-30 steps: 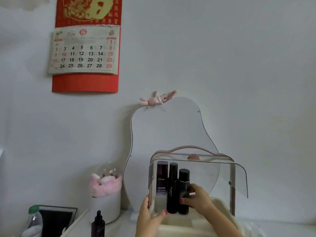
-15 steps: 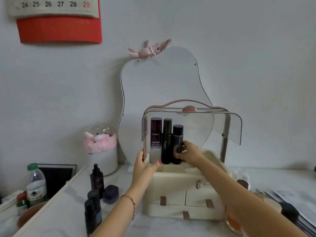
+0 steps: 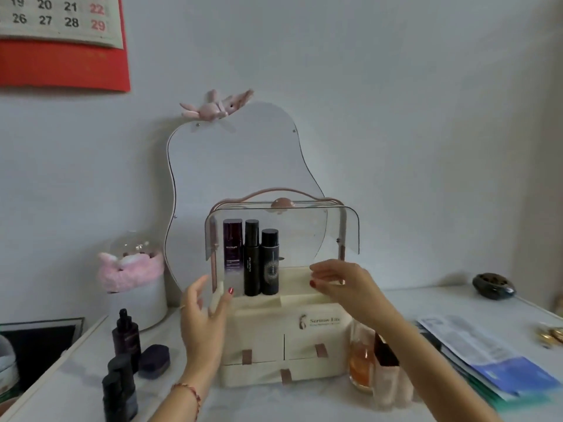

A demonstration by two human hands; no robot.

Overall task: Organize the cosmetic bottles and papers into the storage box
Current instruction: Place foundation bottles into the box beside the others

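A cream storage box [image 3: 316,336] with small drawers and a raised clear lid [image 3: 304,236] stands mid-table. Three dark bottles [image 3: 251,257] stand upright in a row at the left of its upper shelf. My left hand [image 3: 202,315] hovers open beside the box's left front corner, holding nothing. My right hand [image 3: 344,281] floats open in front of the shelf, right of the bottles and apart from them. Dark bottles [image 3: 122,360] stand on the table to the left. An amber bottle [image 3: 361,360] and pale ones sit right of the box. Papers [image 3: 487,360] lie at the right.
A pear-shaped mirror [image 3: 237,166] leans on the wall behind the box. A white pot with a pink band [image 3: 134,284] stands at the left, a dark purple case [image 3: 154,360] near it. A small dark dish [image 3: 493,284] sits far right. A calendar [image 3: 61,38] hangs upper left.
My right hand has let go of the rightmost black bottle and drawn back to the right. My left hand has come off the box's left edge. The camera has tilted down.
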